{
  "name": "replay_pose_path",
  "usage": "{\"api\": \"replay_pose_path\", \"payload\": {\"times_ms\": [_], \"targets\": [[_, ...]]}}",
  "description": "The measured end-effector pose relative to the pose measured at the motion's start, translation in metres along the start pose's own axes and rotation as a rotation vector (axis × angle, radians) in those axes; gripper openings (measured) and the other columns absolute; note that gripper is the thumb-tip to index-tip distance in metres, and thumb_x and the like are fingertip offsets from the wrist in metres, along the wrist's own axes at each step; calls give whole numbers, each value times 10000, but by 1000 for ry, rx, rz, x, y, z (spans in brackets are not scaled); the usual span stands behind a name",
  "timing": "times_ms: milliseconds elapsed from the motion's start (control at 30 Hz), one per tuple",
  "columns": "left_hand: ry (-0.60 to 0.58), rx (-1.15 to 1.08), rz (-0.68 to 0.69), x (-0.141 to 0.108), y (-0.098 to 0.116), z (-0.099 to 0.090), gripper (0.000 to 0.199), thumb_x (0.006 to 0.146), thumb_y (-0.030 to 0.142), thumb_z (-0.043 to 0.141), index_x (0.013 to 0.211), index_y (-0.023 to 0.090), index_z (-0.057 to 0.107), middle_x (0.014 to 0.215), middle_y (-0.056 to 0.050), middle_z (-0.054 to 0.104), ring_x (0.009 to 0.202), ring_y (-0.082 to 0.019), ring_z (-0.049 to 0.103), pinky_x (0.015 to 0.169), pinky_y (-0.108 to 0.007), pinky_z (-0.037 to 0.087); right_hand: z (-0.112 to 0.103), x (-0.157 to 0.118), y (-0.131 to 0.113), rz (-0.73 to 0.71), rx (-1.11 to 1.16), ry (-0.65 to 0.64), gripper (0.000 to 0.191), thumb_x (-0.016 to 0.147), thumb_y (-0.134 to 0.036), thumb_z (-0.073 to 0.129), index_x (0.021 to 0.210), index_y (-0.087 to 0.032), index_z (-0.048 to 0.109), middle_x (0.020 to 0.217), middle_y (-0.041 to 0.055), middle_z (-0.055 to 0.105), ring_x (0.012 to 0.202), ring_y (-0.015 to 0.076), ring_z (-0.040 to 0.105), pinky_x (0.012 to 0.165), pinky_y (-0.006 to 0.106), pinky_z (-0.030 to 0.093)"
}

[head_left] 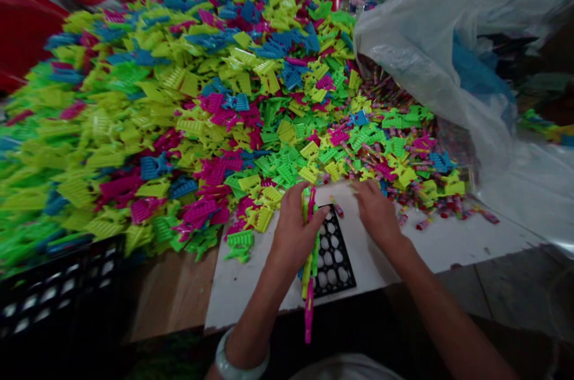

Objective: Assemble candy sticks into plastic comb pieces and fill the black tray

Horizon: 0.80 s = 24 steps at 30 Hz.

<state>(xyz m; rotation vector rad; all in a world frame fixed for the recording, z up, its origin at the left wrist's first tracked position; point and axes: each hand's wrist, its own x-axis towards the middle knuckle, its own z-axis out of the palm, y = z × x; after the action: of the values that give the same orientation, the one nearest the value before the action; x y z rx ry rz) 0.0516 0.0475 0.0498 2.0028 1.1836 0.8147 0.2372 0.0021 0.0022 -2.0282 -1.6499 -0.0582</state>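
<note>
My left hand [293,227] curves round a row of thin plastic pieces [310,260] in pink, yellow and green, standing on edge along the left side of a black tray [345,266]. Its thumb reaches over the tray's far corner. The tray has round holes with white showing through. Beyond the tray on the right, my right hand [376,212] is at the front edge of the heap, its fingers bent and blurred; whatever they hold is hidden. A small pink tube [338,209] lies between my hands on the white board [255,290].
A large heap of bright plastic pieces [179,111] rises in front. Small printed tubes [448,203] spill out beneath clear plastic sheeting [412,39] at the right. Another black tray [58,284] is at the lower left. People are blurred in the background.
</note>
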Motion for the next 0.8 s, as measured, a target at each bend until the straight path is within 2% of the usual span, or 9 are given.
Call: {"api": "replay_pose_path", "payload": {"times_ms": [67, 167, 333, 433, 500, 567, 667, 733, 800], "targets": [[7, 5, -2, 0, 0, 0, 506, 839, 342, 581, 1287, 158, 434, 1314, -124, 480, 1272, -233, 418, 1105, -425, 314, -12, 12, 27, 84, -196, 88, 359, 869, -47, 423, 1166, -174, 581, 1063, 124, 543, 904, 236, 546, 722, 303, 442], [15, 1, -15, 0, 1, 0, 509, 837, 341, 582, 1287, 154, 434, 1313, -128, 478, 1275, -238, 417, 1104, -420, 317, -16, 14, 51, -11, -269, 50, 307, 884, -92, 427, 1101, -180, 626, 1037, 107, 550, 902, 233, 538, 715, 298, 448], [3, -3, -27, -1, 3, 0, 510, 838, 337, 581, 1293, 157, 437, 1319, -126, 476, 1274, -240, 418, 1106, -426, 315, -4, -25, 54, -280, -20, 55, 321, 915, -128, 353, 1072, -173, 630, 1100, 105, 582, 1026, 238, 525, 845, 357, 465], [9, -1, -33, 0, 4, 0, 510, 836, 336, 582, 1292, 155, 442, 1317, -127, 481, 1277, -243, 417, 1108, -429, 312, -4, -48, 46, -335, 80, 36, 303, 929, -135, 361, 1093, -183, 611, 1156, 104, 587, 1067, 238, 521, 888, 386, 455], [10, -4, -32, 0, 3, 0, 508, 838, 336, 580, 1294, 159, 443, 1323, -125, 481, 1278, -242, 418, 1109, -430, 312, -8, -54, 39, -254, 98, 76, 258, 952, -187, 375, 1088, -162, 593, 1143, 120, 587, 1059, 238, 531, 895, 387, 454], [9, -4, -33, 0, 2, 0, 510, 836, 336, 582, 1295, 164, 443, 1335, -125, 476, 1281, -242, 418, 1111, -433, 311, -11, -52, 29, -74, 23, 111, 239, 958, -315, 434, 1009, -139, 587, 1022, 132, 600, 963, 250, 562, 835, 382, 474], [18, 2, -25, 0, 1, 1, 509, 835, 342, 584, 1293, 169, 443, 1334, -125, 481, 1279, -245, 423, 1108, -441, 314, -12, -44, 15, 177, -222, 5, 334, 877, -472, 572, 890, -138, 569, 867, 123, 591, 801, 269, 579, 666, 362, 473], [24, 10, -23, 0, 1, 2, 508, 838, 349, 583, 1291, 169, 443, 1331, -125, 486, 1279, -246, 424, 1105, -446, 317, -12, -40, 10, 275, -325, -96, 288, 875, -407, 586, 911, -122, 567, 877, 145, 600, 766, 275, 590, 602, 345, 446], [26, 15, -29, -1, 1, 1, 507, 839, 353, 582, 1291, 169, 444, 1336, -126, 485, 1280, -247, 423, 1103, -448, 317, -11, -41, 10, 321, -268, -137, 178, 878, -301, 565, 911, -126, 567, 889, 145, 617, 762, 266, 603, 601, 334, 437]]}}
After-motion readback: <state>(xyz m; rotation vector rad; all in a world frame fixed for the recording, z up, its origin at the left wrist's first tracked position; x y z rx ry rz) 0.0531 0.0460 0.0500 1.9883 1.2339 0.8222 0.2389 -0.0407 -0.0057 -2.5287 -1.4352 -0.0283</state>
